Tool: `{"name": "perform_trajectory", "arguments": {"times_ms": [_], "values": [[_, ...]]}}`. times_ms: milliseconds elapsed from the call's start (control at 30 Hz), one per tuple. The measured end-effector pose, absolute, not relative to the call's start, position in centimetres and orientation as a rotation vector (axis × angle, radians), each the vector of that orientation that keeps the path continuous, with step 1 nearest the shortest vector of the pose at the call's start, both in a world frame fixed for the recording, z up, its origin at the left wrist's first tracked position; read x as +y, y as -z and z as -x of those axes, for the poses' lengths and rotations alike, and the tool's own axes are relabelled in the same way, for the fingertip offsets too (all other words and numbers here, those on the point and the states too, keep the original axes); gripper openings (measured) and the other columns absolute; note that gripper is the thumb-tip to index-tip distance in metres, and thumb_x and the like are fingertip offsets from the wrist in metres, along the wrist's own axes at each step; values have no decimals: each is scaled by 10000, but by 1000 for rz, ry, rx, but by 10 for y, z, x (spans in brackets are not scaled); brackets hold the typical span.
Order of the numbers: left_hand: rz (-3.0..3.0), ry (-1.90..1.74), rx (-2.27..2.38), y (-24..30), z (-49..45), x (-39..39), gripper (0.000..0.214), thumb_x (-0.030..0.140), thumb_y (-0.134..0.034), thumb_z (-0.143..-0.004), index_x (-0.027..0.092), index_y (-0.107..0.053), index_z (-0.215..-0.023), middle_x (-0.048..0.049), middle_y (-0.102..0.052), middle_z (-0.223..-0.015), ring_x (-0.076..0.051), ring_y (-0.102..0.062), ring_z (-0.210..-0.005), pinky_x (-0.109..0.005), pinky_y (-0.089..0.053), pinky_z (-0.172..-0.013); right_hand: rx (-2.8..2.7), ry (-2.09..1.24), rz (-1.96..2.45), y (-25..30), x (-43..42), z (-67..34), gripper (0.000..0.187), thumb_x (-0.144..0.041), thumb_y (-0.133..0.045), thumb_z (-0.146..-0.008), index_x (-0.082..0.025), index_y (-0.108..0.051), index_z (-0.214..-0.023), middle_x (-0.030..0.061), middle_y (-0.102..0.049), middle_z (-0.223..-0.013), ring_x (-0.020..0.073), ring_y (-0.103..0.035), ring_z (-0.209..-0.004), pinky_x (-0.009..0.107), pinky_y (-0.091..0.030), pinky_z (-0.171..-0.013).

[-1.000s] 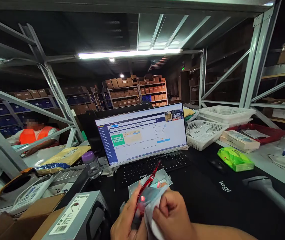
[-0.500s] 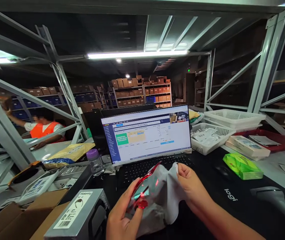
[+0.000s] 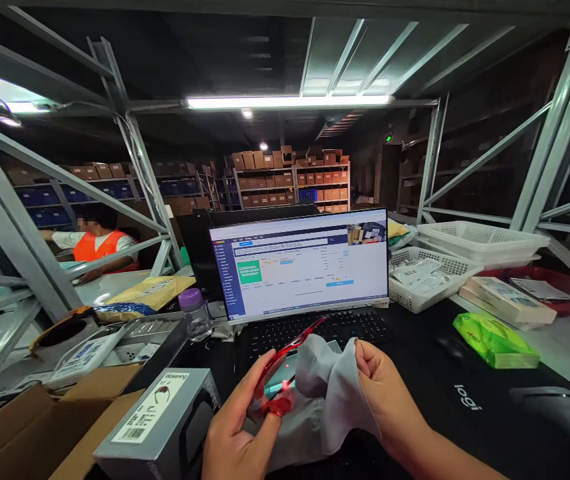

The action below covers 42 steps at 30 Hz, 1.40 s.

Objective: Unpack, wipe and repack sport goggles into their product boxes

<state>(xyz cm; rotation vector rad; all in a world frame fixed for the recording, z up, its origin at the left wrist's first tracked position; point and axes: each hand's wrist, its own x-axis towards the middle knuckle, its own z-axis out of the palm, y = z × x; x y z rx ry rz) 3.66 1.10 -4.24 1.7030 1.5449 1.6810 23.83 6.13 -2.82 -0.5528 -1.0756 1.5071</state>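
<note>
Over the desk in front of the keyboard, my left hand [image 3: 242, 427] grips a pair of red-framed glasses [image 3: 297, 341]; its thumb is at the near side and its fingers at the far side. A bright red reflection and a pale greenish patch show on the lens. My right hand [image 3: 389, 390] is closed on a bunched grey cloth [image 3: 337, 387], which drapes against the lens and hides part of the glasses. To the left of my left hand stands a grey box [image 3: 165, 413] with a white label picturing eyewear.
A monitor [image 3: 305, 267] stands behind the keyboard [image 3: 275, 333]. Left are an open carton [image 3: 15, 433] and a purple-capped bottle [image 3: 197, 317]. Right are a green packet [image 3: 495, 340], a scanner [image 3: 555, 407] and white baskets [image 3: 429, 277]. A person in an orange vest [image 3: 99, 247] sits beyond the frame.
The cloth has slid and folded differently over the glasses, and my right hand sits slightly lower. My left hand keeps its grip. The view has shifted a little; the other person's raised arm has come down.
</note>
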Motion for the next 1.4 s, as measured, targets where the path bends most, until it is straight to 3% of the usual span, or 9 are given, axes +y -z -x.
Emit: {"name": "perform_trajectory", "arguments": {"times_ms": [267, 500, 600, 733, 867, 1033, 1267, 1400], "values": [[-1791, -1679, 1506, 46, -39, 14, 464, 352, -679, -867, 339, -635, -1329, 9, -699, -1295, -218, -681, -1159, -269, -545, -978, -1230, -1280, 590, 34, 52, -225, 444, -308, -706, -774, -240, -304, -599, -79, -344, -544, 92, -270, -517, 218, -266, -482], [-2136, -1625, 1485, 52, -49, 11, 566, 254, -666, -878, 352, -533, -1419, 18, -696, -1301, -183, -715, -1089, -197, -578, -887, -1310, -877, 673, 41, 34, -193, 368, -179, -641, -599, -235, -299, -475, -40, -393, -492, 131, -378, -554, 247, -329, -539], [-2313, -1628, 1553, 52, -53, 9, 628, 263, -679, -871, 354, -473, -1458, 17, -703, -1290, -172, -739, -1026, -177, -593, -839, -1218, -1116, 609, 37, 36, -197, 442, -220, -724, -615, -229, -298, -493, -45, -408, -502, 114, -366, -530, 236, -311, -521], [-2527, -1685, 1586, 53, -60, 8, 606, 216, -601, -902, 304, -441, -1480, -8, -693, -1304, -183, -726, -1065, -218, -577, -921, -926, -1531, 428, 15, 46, -217, 593, -357, -860, -598, -224, -283, -577, -65, -442, -544, 82, -333, -513, 215, -318, -514], [-2617, -1741, 1575, 56, -62, 9, 593, 162, -558, -910, 264, -442, -1483, -37, -683, -1320, -182, -710, -1103, -232, -553, -975, -892, -1456, 513, 16, 47, -216, 599, -448, -849, -644, -225, -296, -587, -75, -412, -542, 78, -296, -508, 205, -305, -491], [-2616, -1718, 1574, 54, -57, 9, 578, 219, -561, -940, 261, -422, -1499, -40, -690, -1309, -178, -727, -1066, -207, -582, -909, -1126, -1113, 634, 42, 32, -196, 555, -268, -829, -614, -218, -296, -470, -82, -337, -460, 75, -270, -481, 218, -272, -479], [-2785, -1785, 1412, 44, -57, 11, 649, 118, -525, -890, 241, -408, -1517, -35, -699, -1293, -173, -701, -1124, -244, -520, -1026, -841, -1610, 469, 16, 47, -215, 626, -265, -899, -567, -219, -275, -591, -84, -441, -541, 65, -333, -488, 186, -320, -480], [-2667, -1748, 1457, 40, -54, 16, 578, 117, -526, -862, 244, -517, -1426, -33, -702, -1287, -190, -671, -1178, -289, -521, -1040, -810, -1666, 502, 13, 63, -220, 708, -356, -937, -564, -221, -243, -611, -84, -436, -553, 61, -331, -497, 178, -327, -482]]}}
